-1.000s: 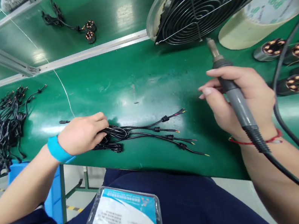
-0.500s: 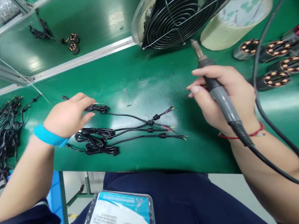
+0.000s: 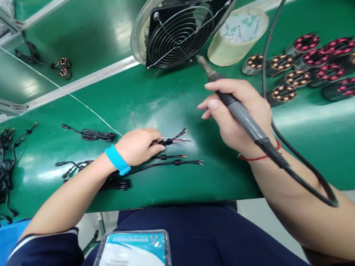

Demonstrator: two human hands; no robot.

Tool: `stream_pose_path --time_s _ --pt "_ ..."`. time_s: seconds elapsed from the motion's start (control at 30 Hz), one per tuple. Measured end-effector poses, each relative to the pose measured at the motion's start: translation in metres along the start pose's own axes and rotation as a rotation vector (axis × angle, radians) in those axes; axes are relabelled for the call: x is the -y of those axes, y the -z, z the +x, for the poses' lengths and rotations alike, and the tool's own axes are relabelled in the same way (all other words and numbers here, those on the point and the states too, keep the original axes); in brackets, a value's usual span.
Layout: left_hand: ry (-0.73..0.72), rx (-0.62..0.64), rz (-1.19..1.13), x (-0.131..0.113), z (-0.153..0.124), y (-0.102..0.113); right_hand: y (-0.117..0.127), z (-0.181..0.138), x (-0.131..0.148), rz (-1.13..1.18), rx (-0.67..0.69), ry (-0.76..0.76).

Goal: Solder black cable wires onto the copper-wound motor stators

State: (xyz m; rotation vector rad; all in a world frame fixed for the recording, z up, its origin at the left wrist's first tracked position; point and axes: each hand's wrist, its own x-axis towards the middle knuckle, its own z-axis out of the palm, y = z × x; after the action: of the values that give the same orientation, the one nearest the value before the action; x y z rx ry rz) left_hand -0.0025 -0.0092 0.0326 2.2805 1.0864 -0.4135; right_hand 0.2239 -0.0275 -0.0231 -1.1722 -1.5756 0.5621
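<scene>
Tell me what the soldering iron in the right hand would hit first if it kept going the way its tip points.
The right hand holds the soldering iron tip up and away. Straight on, it would probably meet the wire grille of the fan first; the tape roll lies just right of that line. Depth is hard to judge.

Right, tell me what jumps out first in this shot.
The right hand at centre holds a soldering iron, tip toward the wire-guarded fan at the top. The left hand pinches a black cable at its bared end on the green bench. Copper-wound stators cluster at right.
</scene>
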Motion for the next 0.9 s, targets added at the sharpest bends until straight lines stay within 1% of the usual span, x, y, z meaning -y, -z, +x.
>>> stream_pose_path --time_s 0.1,0.17,0.23,0.3,0.43,0.57,0.77,0.9 --pt "0.031 -0.084 -0.170 0.008 0.000 0.004 -0.003 -0.001 0.004 0.067 0.064 -0.046" --pt "0.020 -0.115 -0.270 0.010 -0.001 0.007 -0.005 -0.002 0.006 0.065 0.114 -0.006" --pt "-0.008 -0.119 -0.327 0.011 -0.002 0.009 -0.008 -0.003 0.008 0.066 0.149 0.061" --pt "-0.015 -0.112 -0.341 0.010 -0.003 0.011 -0.011 -0.004 0.009 0.083 0.174 0.106" --pt "-0.053 -0.096 -0.330 0.008 -0.005 0.013 -0.019 -0.006 0.013 0.131 0.196 0.104" --pt "-0.084 -0.120 -0.296 0.008 -0.006 0.012 -0.025 -0.007 0.014 0.173 0.207 0.028" --pt "-0.115 -0.143 -0.314 0.009 -0.007 0.010 -0.030 -0.006 0.015 0.281 0.229 -0.088" --pt "-0.165 -0.144 -0.285 0.006 -0.004 0.009 -0.032 -0.007 0.016 0.271 0.256 -0.107"
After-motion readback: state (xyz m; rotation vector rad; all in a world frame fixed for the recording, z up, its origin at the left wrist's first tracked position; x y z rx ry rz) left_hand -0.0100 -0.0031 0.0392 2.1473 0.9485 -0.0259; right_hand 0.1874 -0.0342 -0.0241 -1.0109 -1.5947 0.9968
